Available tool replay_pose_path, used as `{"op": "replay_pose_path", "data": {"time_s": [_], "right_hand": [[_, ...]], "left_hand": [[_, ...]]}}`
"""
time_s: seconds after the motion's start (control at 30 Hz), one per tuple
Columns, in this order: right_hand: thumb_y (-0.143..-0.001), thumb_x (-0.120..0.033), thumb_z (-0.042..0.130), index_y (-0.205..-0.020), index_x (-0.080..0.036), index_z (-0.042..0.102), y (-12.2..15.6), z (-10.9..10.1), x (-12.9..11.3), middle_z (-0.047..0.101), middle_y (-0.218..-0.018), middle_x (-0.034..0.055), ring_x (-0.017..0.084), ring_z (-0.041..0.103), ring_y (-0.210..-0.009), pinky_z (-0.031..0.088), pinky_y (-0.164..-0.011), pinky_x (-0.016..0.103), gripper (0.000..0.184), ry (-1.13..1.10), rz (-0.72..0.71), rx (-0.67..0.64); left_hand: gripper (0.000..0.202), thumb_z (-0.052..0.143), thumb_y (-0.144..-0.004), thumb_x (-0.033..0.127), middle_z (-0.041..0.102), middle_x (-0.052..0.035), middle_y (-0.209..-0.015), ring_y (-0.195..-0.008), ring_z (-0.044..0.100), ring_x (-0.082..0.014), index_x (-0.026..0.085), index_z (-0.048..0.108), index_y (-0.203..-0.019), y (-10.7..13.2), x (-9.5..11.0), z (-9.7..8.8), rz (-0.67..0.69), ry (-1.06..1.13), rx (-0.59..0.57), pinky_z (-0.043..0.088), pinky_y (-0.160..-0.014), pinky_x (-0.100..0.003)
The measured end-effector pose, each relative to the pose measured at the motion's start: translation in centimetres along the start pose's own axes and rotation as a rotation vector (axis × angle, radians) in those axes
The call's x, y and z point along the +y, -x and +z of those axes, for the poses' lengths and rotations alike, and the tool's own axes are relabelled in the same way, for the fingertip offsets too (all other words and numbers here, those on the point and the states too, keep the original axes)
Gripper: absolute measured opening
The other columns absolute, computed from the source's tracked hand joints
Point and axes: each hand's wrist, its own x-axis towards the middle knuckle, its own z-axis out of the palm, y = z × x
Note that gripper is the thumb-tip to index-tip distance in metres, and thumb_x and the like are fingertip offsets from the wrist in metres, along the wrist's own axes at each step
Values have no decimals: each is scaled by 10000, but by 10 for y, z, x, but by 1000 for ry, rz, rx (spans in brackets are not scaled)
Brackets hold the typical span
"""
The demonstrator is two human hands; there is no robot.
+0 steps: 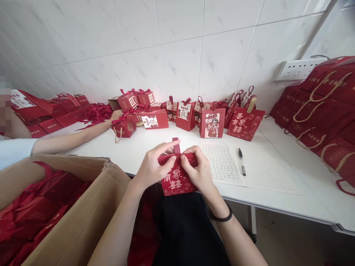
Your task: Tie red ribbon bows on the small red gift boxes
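Observation:
Both my hands hold a small red gift box [174,181] with gold characters at the near edge of the white table [291,177]. My left hand [152,166] grips its left side, thumb and forefinger pinched at the top flap by the upright red tab. My right hand [197,168] is curled over the top right edge, fingers pressing the flap. A black band sits on my right wrist.
Several finished red boxes [212,123] line the tiled wall. A lined sheet [249,168] with a black pen [242,160] lies right of my hands. Red bags [321,114] pile at right. A cardboard carton [80,218] of red boxes stands at left. Another person's arm [74,138] reaches across the table.

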Motion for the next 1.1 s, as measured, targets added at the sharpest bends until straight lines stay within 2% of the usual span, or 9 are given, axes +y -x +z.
{"op": "replay_pose_path", "data": {"time_s": [0.17, 0.33, 0.57, 0.63, 0.77, 0.87, 0.97, 1.03, 1.1], "right_hand": [[-863, -220, 514, -812, -210, 473, 0, 1, 2, 539, -741, -21, 133, 531, -657, 437, -634, 262, 67, 11, 0, 8], [-870, -226, 509, -813, -212, 469, 1, 1, 2, 537, -741, -20, 129, 516, -634, 433, -613, 262, 71, 20, -8, 8], [-865, -235, 510, -800, -213, 460, 1, 4, 2, 532, -720, -26, 124, 500, -601, 422, -587, 258, 86, 27, 11, 27], [-861, -234, 514, -794, -214, 455, 1, 4, 2, 529, -714, -28, 125, 501, -603, 422, -593, 258, 92, 30, 21, 44], [-868, -234, 510, -800, -209, 467, 1, 3, 2, 533, -732, -22, 129, 509, -635, 425, -621, 260, 84, 21, 1, 38], [-870, -236, 507, -809, -206, 479, 1, 2, 1, 538, -742, -21, 129, 511, -649, 429, -638, 261, 74, 6, -6, 19], [-869, -244, 502, -797, -206, 472, -2, 3, 1, 541, -731, -24, 132, 520, -656, 436, -641, 260, 86, -11, 11, 5], [-872, -253, 490, -789, -207, 470, -4, 3, 2, 549, -731, -21, 139, 534, -671, 447, -655, 269, 97, -21, 18, -2], [-878, -257, 470, -834, -203, 497, -3, 1, 4, 576, -783, -3, 153, 560, -725, 464, -697, 291, 74, -25, 8, -5]], "left_hand": [[543, 570, -754, 107, 578, 51, -659, -627, 589, -105, 195, 408, -1264, 3, -6, 12, -65, 234, 133, 492, -644, -232], [417, 585, -710, 128, 546, 69, -601, -560, 556, -103, 206, 416, -1082, 2, -14, 24, -68, 401, 243, 440, -540, -214], [285, 590, -685, 144, 534, 73, -583, -540, 533, -95, 203, 434, -916, 2, -15, 28, -54, 370, 307, 432, -560, -218], [264, 592, -692, 158, 540, 60, -614, -559, 539, -99, 198, 448, -909, 3, -16, 28, -31, 348, 308, 434, -569, -221], [293, 590, -752, 219, 564, 28, -710, -655, 567, -119, 190, 477, -1021, 8, -19, 30, -40, 339, 274, 451, -643, -247], [273, 598, -774, 230, 551, 39, -670, -659, 559, -119, 188, 488, -1020, 7, -18, 31, -68, 326, 297, 448, -681, -256], [243, 616, -767, 253, 522, 54, -612, -613, 542, -113, 188, 488, -963, 5, -17, 30, -117, 343, 313, 445, -656, -248], [310, 624, -765, 296, 531, 57, -614, -586, 545, -113, 194, 467, -1013, 10, -19, 29, -166, 395, 292, 449, -615, -242], [443, 631, -760, 339, 593, 27, -711, -625, 589, -130, 201, 423, -1126, 24, -25, 30, -194, 473, 223, 476, -615, -255]]}}
